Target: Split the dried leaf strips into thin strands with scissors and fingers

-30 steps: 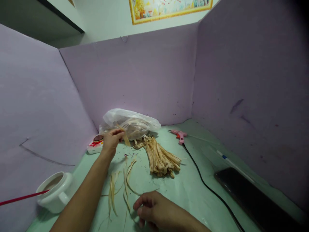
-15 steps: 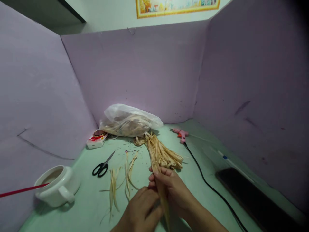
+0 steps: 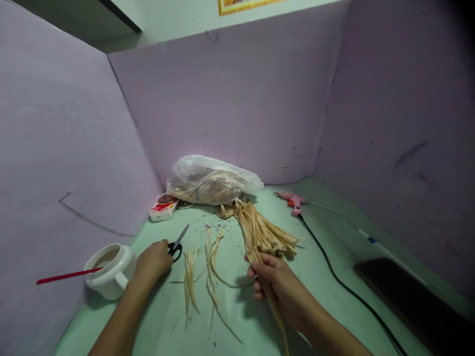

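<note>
My right hand [image 3: 276, 282] pinches a folded strip of dry, straw-coloured husk-like fibre [image 3: 267, 291], its tail hanging down towards me. My left hand [image 3: 155, 257] is closed at the black handle of the scissors [image 3: 177, 246], covering one loop. The scissors lie on the table, blades pointing away from me. Between my hands lie several loose thin strips [image 3: 211, 272] of the same fibre. Just beyond my right hand is a thick bundle of dry strips [image 3: 263, 227], gathered at a braided end [image 3: 227, 211].
A white pot [image 3: 111, 277] with a red stick [image 3: 69, 276] stands at left. At the back lie a filled plastic bag [image 3: 215, 180] and a small white-and-red box [image 3: 163, 210]. On the right are a pink glue gun [image 3: 295, 201], its black cord [image 3: 334, 282] and a dark flat object [image 3: 401, 296].
My left hand has left the fibre strip and moved left to the scissors' handle. My right hand keeps the strip. The whole view has shifted slightly.
</note>
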`<state>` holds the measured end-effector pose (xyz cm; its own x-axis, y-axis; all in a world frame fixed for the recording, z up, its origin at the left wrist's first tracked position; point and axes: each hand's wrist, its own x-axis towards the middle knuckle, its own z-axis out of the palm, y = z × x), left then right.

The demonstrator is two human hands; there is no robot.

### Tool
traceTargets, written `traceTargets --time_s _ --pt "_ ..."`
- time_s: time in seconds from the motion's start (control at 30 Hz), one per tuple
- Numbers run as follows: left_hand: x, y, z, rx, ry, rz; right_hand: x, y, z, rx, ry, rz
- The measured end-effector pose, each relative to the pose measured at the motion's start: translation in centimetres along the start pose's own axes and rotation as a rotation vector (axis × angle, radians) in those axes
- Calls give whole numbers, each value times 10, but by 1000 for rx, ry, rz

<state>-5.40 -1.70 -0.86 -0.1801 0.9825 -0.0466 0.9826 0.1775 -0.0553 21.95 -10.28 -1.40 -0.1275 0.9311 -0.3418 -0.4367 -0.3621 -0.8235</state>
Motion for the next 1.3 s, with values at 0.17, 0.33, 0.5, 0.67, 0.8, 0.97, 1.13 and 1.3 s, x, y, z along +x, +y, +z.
traceTargets --time_s 0.17,0.33,0.5,0.67,0.8,0.97,1.13,1.3 --pt "-4 14 2 -26 110 65 0 -2 2 -30 24 10" --pt "-4 25 5 -34 56 27 -2 -2 2 -33 11 4" --pt "3 10 6 -40 48 -49 0 0 1 -39 7 2" --pt "-12 3 -17 -598 96 -42 0 0 1 -36 16 -17" --pt "-51 27 -40 -1396 -169 164 1 1 -1 -4 15 -36" --pt "-85 61 -35 -1590 -566 305 5 1 -3 -11 -1 -64" --pt "-97 75 -31 -1229 -426 493 3 -2 -1 -3 1 -53" --pt "-114 81 -35 -733 -134 542 0 -1 2 -92 0 -97"
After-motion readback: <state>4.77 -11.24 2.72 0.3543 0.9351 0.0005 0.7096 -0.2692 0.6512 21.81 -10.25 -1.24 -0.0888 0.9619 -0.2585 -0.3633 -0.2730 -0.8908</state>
